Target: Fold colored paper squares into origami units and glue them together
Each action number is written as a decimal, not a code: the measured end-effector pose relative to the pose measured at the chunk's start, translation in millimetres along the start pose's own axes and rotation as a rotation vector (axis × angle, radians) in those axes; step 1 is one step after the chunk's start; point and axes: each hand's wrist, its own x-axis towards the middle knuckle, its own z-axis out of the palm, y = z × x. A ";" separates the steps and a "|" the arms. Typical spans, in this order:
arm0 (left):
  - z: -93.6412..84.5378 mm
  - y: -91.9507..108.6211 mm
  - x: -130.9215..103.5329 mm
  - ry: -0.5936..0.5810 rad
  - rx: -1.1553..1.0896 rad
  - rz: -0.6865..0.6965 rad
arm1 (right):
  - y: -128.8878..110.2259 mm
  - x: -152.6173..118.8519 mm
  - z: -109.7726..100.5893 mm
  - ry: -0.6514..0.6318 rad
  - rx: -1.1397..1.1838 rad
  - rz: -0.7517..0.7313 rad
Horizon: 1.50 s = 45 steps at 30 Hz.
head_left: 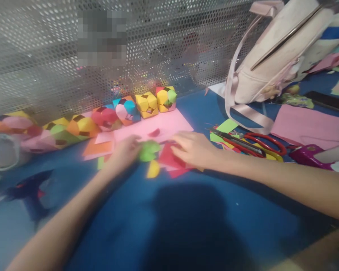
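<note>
My left hand (127,147) is at the left edge of a green cut paper piece (149,151), its fingers smeared by motion. My right hand (193,147) reaches over several red paper pieces (172,158); its fingertips touch or hover just above them, and blur hides whether they grip. Between the hands lies a small yellow paper piece (153,169). Behind them a large pink sheet (161,126) carries a small darker pink scrap (154,132). Orange paper (97,148) sticks out to the left of my left hand.
Folded paper balls (104,117) line the perforated metal panel (158,45). A dark glue gun (31,192) lies at left. On the right are red-handled scissors (267,141), a purple tool (310,156), pink paper (307,126) and a pale bag (271,52) with a trailing strap.
</note>
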 end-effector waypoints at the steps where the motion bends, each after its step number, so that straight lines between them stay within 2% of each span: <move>1: 1.4 1.0 -0.1 0.014 -0.002 -0.003 | -1.0 11.2 7.8 -0.033 0.008 0.024; 4: 5.6 0.6 0.1 0.048 -0.013 0.001 | -2.9 37.8 30.7 -0.110 0.028 0.102; 7: 7.7 -1.8 0.8 0.110 -0.025 -0.021 | -0.7 49.6 42.2 -0.109 0.034 0.136; 13: 5.3 3.2 1.4 0.225 -0.142 -0.131 | 16.2 48.2 36.1 -0.050 0.003 0.212; 17: 6.2 5.3 0.2 0.202 -0.220 -0.146 | 21.9 46.3 33.2 -0.039 -0.009 0.214; 26: 10.0 -5.5 2.8 0.146 -0.292 -0.134 | 40.6 43.7 25.2 -0.023 -0.056 0.221; 30: 10.7 -4.3 3.2 0.144 -0.305 -0.112 | 39.9 52.3 27.9 0.012 -0.052 0.110; 34: 12.7 -1.2 2.3 0.140 -0.312 -0.094 | 31.4 66.3 42.7 -0.010 -0.013 -0.061; 37: 14.6 -0.6 2.0 0.146 -0.300 -0.082 | 29.3 73.4 51.0 -0.010 -0.001 -0.107; 41: 16.4 -1.1 5.0 0.146 -0.319 -0.067 | 33.0 71.3 46.9 0.033 0.008 -0.150; 45: 14.6 0.8 9.5 0.183 -0.335 -0.050 | 34.5 58.5 36.6 0.131 -0.037 -0.286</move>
